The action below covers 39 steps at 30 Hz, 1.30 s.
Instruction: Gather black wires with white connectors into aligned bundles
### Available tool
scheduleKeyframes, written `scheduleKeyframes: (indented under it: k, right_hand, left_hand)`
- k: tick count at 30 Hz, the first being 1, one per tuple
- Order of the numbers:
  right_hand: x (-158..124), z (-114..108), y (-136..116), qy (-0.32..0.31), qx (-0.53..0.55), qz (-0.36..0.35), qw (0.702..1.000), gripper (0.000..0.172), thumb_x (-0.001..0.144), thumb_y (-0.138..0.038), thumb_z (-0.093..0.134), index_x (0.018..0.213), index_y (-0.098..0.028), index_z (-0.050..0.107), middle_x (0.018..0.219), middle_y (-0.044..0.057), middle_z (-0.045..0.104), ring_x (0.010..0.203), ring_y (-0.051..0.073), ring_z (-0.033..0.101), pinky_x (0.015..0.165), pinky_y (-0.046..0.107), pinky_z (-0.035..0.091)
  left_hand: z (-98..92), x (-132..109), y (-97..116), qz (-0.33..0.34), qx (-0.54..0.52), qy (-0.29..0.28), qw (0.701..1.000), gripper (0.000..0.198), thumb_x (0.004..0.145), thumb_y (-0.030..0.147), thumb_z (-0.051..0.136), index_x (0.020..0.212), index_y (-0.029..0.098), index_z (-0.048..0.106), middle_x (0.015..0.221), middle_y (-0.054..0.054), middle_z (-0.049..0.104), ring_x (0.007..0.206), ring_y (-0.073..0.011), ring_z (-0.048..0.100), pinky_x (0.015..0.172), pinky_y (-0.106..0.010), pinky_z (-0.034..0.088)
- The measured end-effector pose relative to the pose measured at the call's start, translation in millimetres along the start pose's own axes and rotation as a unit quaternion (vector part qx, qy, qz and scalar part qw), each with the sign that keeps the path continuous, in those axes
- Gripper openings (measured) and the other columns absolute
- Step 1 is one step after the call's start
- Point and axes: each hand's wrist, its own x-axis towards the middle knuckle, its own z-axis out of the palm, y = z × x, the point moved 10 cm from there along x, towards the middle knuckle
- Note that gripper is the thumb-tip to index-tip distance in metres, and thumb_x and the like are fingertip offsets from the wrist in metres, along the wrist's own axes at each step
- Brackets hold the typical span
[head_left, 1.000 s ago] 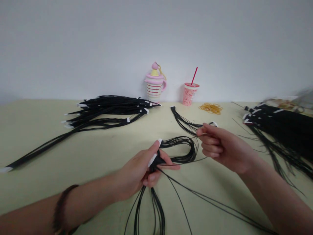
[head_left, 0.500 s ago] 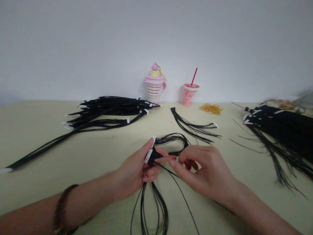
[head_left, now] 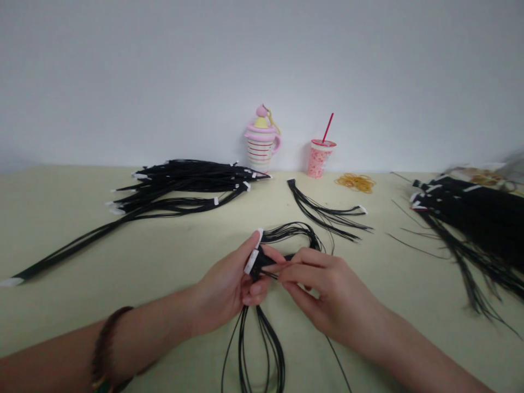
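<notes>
Black wires [head_left: 291, 232] are held up over the middle of the pale yellow table [head_left: 82, 251], right in front of the person. They make a long loop that goes up and over, and more wires hang down in thin loops [head_left: 262, 349] toward the person. All of them come together at a white tip [head_left: 252, 262].

The left hand [head_left: 223, 292] is closed around that bunch, gripping it with the thumb and fingers, and the white tip pokes out at the top. A dark bead bracelet [head_left: 107, 344] sits on the left arm. The right hand [head_left: 327, 292] is very close, and its fingers [head_left: 295, 273] reach over to pinch the wires just beside the white tip.

Behind the hands, a small bunch of black wires [head_left: 323, 213] lies on the table. A big pile of black wires with white tips [head_left: 184, 183] lies to the left, and another big pile of black wires [head_left: 462, 210] lies to the right. Far back by the white wall [head_left: 262, 54] stand a striped cup with a pink cupcake lid [head_left: 261, 144] and a pink cup with a red straw [head_left: 318, 161]. Yellow rubber bands [head_left: 355, 183] lie next to the pink cup.
</notes>
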Motion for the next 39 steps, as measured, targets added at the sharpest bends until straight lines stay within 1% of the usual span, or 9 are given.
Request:
scheduleKeyframes:
  k: [4, 10, 13, 16, 20, 26, 30, 35, 39]
  right_hand:
    - [-1.6, -2.6, 5.9, -0.029, -0.028, 0.015, 0.999, 0.029, 0.081, -0.01, 0.046, 0.1, -0.026, 0.06, 0.085, 0.002, 0.053, 0.073, 0.013, 0.053, 0.065, 0.025, 0.04]
    - [-2.9, -4.1, 18.8, -0.042, -0.082, 0.061, 0.994, 0.019, 0.076, -0.007, 0.048, 0.075, -0.019, 0.062, 0.077, 0.002, 0.05, 0.067, 0.012, 0.05, 0.061, 0.025, 0.037]
    - [-0.7, 3.6, 17.0, -0.058, -0.003, 0.058, 0.997, 0.017, 0.078, -0.009, 0.047, 0.069, -0.016, 0.059, 0.072, 0.002, 0.053, 0.066, 0.011, 0.049, 0.061, 0.023, 0.036]
    - [1.4, 16.9, 17.5, -0.083, 0.102, 0.065, 0.989, 0.025, 0.084, -0.015, 0.041, 0.064, -0.014, 0.056, 0.062, -0.001, 0.053, 0.054, 0.008, 0.042, 0.05, 0.02, 0.031]
    - [2.4, 21.9, 21.8, -0.064, 0.198, 0.083, 0.975, 0.026, 0.087, -0.023, 0.042, 0.07, -0.014, 0.059, 0.072, 0.001, 0.061, 0.051, 0.007, 0.041, 0.046, 0.02, 0.028]
    - [1.9, 5.9, 12.5, -0.042, 0.083, 0.024, 0.995, 0.02, 0.08, -0.013, 0.051, 0.062, -0.016, 0.058, 0.058, -0.004, 0.056, 0.052, 0.006, 0.046, 0.053, 0.019, 0.032]
    - [2.0, -4.0, 19.7, -0.016, 0.072, 0.05, 0.996, 0.011, 0.079, -0.014, 0.055, 0.07, -0.018, 0.06, 0.067, -0.004, 0.062, 0.056, 0.006, 0.051, 0.054, 0.018, 0.033]
    - [2.6, -0.9, 16.6, -0.038, 0.055, 0.048, 0.997, 0.013, 0.08, -0.016, 0.054, 0.067, -0.017, 0.054, 0.064, -0.004, 0.058, 0.057, 0.007, 0.048, 0.054, 0.019, 0.032]
    - [-0.5, 1.2, 19.5, -0.055, 0.119, 0.089, 0.987, 0.014, 0.083, -0.019, 0.049, 0.069, -0.017, 0.049, 0.064, -0.003, 0.055, 0.057, 0.008, 0.048, 0.053, 0.02, 0.033]
  left_hand:
    - [0.3, -0.8, 2.1, -0.001, 0.001, 0.005, 1.0, 0.041, 0.082, 0.053, 0.042, 0.082, 0.016, 0.06, 0.061, 0.002, 0.046, 0.041, -0.0031, 0.031, 0.037, -0.017, 0.018]
    - [2.1, -1.4, 2.6, -0.001, 0.004, 0.002, 1.0, 0.041, 0.084, 0.051, 0.04, 0.08, 0.016, 0.06, 0.051, 0.004, 0.043, 0.039, -0.0034, 0.029, 0.037, -0.017, 0.019]
    - [0.8, -1.3, 2.0, 0.001, 0.004, 0.007, 1.0, 0.041, 0.084, 0.051, 0.04, 0.08, 0.015, 0.061, 0.052, 0.003, 0.044, 0.039, -0.0033, 0.03, 0.036, -0.016, 0.02]
    - [-0.4, -1.0, 1.5, 0.0, 0.002, 0.007, 1.0, 0.041, 0.084, 0.051, 0.04, 0.082, 0.016, 0.061, 0.052, 0.003, 0.045, 0.039, -0.0032, 0.031, 0.036, -0.016, 0.021]
    - [-0.8, -0.3, 1.9, 0.001, 0.008, 0.005, 1.0, 0.043, 0.084, 0.052, 0.038, 0.082, 0.015, 0.061, 0.057, 0.002, 0.048, 0.039, -0.0029, 0.031, 0.036, -0.016, 0.021]
    - [3.5, 0.0, 2.7, -0.005, 0.0, -0.001, 1.0, 0.045, 0.085, 0.052, 0.036, 0.079, 0.015, 0.061, 0.05, 0.004, 0.04, 0.039, -0.0038, 0.03, 0.036, -0.016, 0.022]
    - [3.7, -0.3, 2.4, -0.011, 0.004, 0.003, 1.0, 0.046, 0.085, 0.052, 0.035, 0.077, 0.015, 0.06, 0.046, 0.004, 0.039, 0.038, -0.0044, 0.029, 0.036, -0.017, 0.02]
    - [1.3, 0.2, 0.5, -0.011, 0.003, 0.002, 1.0, 0.045, 0.084, 0.053, 0.037, 0.079, 0.015, 0.061, 0.047, 0.004, 0.04, 0.039, -0.0041, 0.029, 0.036, -0.017, 0.021]
    - [0.9, 0.9, -0.2, -0.01, 0.002, 0.0, 1.0, 0.044, 0.084, 0.053, 0.038, 0.079, 0.016, 0.061, 0.048, 0.004, 0.038, 0.039, -0.004, 0.029, 0.036, -0.016, 0.02]
